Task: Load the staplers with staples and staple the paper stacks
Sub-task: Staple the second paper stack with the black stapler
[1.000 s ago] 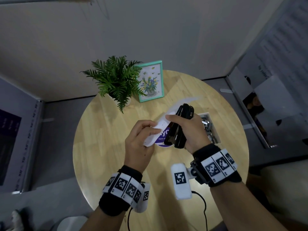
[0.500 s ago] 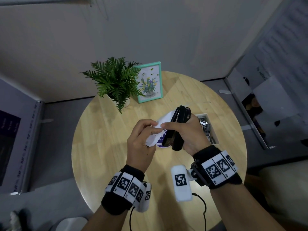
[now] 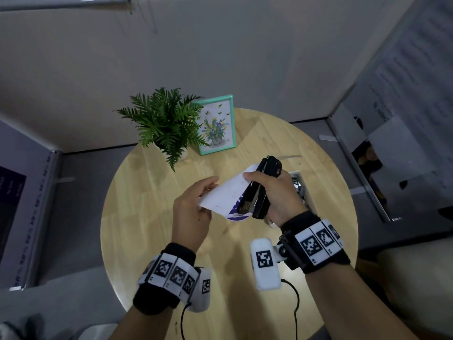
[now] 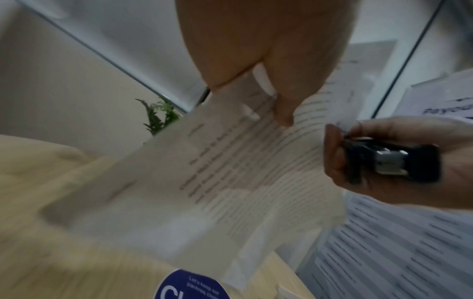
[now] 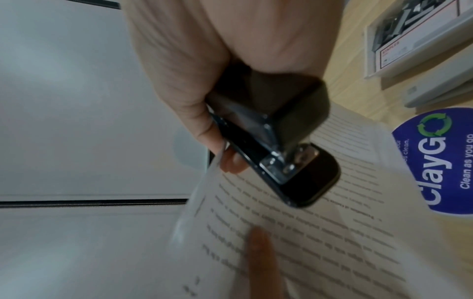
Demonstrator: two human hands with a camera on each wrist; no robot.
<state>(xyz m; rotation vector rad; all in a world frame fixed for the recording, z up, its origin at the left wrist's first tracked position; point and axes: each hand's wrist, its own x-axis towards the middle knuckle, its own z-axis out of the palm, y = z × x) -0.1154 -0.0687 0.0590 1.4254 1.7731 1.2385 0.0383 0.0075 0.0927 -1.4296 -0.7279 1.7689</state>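
Your right hand (image 3: 277, 195) grips the black stapler (image 3: 259, 190) above the desk (image 3: 147, 217), its long axis running away from you, while your left hand (image 3: 193, 209) pinches the paper stack (image 3: 223, 195) just left, corner toward its mouth.

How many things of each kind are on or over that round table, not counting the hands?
Black stapler: 1
Paper stack: 1
Box of staples: 1
Potted fern: 1
Framed flower picture: 1
Round blue sticker: 1
Total: 6
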